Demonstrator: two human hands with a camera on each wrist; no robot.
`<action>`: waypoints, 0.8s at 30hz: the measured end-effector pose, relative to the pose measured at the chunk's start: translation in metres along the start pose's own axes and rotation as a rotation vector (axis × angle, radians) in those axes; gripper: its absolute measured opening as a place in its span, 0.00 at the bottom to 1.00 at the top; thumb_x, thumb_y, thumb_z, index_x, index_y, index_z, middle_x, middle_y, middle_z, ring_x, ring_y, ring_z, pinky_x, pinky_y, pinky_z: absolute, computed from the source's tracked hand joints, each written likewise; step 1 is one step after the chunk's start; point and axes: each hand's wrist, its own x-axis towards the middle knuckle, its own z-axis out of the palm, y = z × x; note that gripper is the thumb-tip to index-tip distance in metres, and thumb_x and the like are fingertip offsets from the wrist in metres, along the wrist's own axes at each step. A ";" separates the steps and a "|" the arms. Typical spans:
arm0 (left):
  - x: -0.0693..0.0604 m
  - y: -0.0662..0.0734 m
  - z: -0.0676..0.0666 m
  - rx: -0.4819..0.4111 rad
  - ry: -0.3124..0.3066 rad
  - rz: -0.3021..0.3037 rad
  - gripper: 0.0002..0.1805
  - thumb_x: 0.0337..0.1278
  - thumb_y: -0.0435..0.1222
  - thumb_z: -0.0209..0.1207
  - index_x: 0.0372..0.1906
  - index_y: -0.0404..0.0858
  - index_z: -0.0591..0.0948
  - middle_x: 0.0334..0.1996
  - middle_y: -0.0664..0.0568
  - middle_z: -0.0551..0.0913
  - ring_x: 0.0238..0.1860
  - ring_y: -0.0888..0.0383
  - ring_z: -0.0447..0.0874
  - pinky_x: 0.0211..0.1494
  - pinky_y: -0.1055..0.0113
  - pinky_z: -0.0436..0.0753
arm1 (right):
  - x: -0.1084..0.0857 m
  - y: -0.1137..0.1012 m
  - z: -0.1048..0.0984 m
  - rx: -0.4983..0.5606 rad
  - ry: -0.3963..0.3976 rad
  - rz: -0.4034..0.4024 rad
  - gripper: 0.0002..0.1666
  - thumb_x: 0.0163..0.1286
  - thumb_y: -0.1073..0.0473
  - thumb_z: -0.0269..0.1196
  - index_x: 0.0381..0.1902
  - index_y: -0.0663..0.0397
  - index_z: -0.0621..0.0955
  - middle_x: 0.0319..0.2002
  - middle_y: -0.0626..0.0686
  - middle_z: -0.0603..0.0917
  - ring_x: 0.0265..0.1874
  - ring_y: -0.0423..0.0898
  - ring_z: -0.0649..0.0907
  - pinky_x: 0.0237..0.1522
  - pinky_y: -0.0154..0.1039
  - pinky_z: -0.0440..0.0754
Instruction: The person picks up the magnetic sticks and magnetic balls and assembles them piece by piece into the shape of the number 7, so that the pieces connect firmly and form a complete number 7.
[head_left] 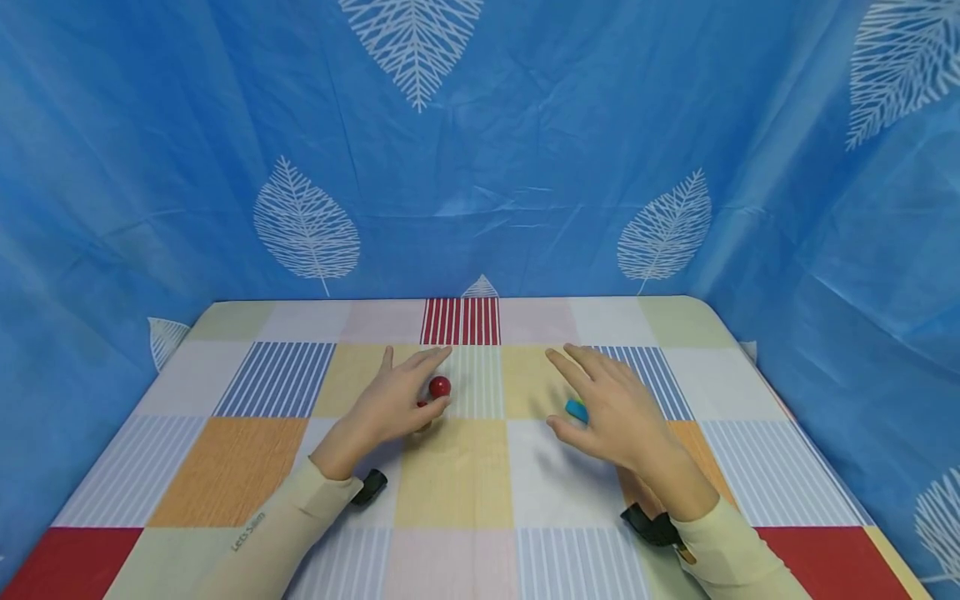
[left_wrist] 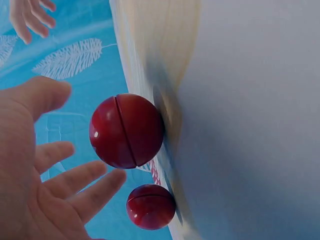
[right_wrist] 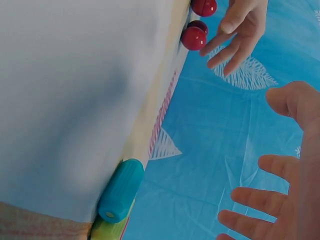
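Balls (head_left: 440, 387), red and glossy, at least two in number, lie on the cloth (head_left: 453, 475) just beside the left hand (head_left: 390, 406). Largest of all, the blue curtain (head_left: 487, 208) hangs behind and at both sides, enclosing the work area. The patchwork cloth lies flat, so what rests on it seems borne by weight alone. Over it the left hand and the right hand (head_left: 618, 417) hover well apart from each other, fingers spread, gripping nothing; whether a left fingertip touches a ball, I cannot tell. Being round, the balls look likely to roll if nudged, which would suit a loose, cupped approach. Near the right hand, the blue cylinder (right_wrist: 121, 190) lies on its side, probably steadied by the smaller-showing lime piece (right_wrist: 106, 231) against it; whether they are joined is unclear.
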 end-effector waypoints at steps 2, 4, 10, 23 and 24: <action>0.000 -0.002 0.001 0.004 -0.004 -0.002 0.36 0.59 0.48 0.63 0.70 0.40 0.68 0.64 0.46 0.73 0.65 0.51 0.70 0.65 0.29 0.45 | 0.000 0.000 0.001 0.003 -0.007 -0.005 0.49 0.58 0.34 0.63 0.74 0.42 0.63 0.67 0.58 0.70 0.63 0.59 0.71 0.57 0.61 0.69; 0.001 -0.002 0.001 0.012 -0.012 -0.001 0.33 0.59 0.47 0.63 0.67 0.38 0.72 0.61 0.46 0.77 0.63 0.51 0.73 0.66 0.30 0.47 | 0.000 -0.001 0.001 0.003 -0.016 -0.004 0.48 0.59 0.33 0.62 0.74 0.43 0.63 0.66 0.58 0.70 0.64 0.58 0.70 0.57 0.61 0.69; 0.002 0.000 0.001 0.012 -0.023 0.010 0.25 0.57 0.41 0.66 0.58 0.35 0.79 0.50 0.46 0.84 0.53 0.52 0.81 0.66 0.33 0.51 | 0.000 -0.002 0.002 0.003 -0.032 0.009 0.47 0.60 0.33 0.60 0.74 0.43 0.63 0.66 0.57 0.70 0.64 0.58 0.70 0.57 0.61 0.69; 0.003 0.000 0.001 -0.053 -0.021 0.019 0.13 0.55 0.35 0.68 0.44 0.35 0.83 0.36 0.51 0.85 0.38 0.57 0.83 0.69 0.39 0.52 | -0.001 -0.001 0.004 -0.009 -0.036 0.016 0.46 0.60 0.35 0.62 0.73 0.44 0.65 0.65 0.58 0.72 0.62 0.58 0.72 0.56 0.61 0.70; 0.004 0.000 0.002 -0.061 -0.019 0.019 0.12 0.55 0.35 0.68 0.43 0.35 0.83 0.35 0.51 0.85 0.38 0.57 0.84 0.70 0.40 0.52 | -0.002 -0.001 0.004 -0.011 -0.036 0.017 0.46 0.60 0.35 0.62 0.73 0.44 0.65 0.65 0.57 0.72 0.62 0.58 0.72 0.55 0.61 0.70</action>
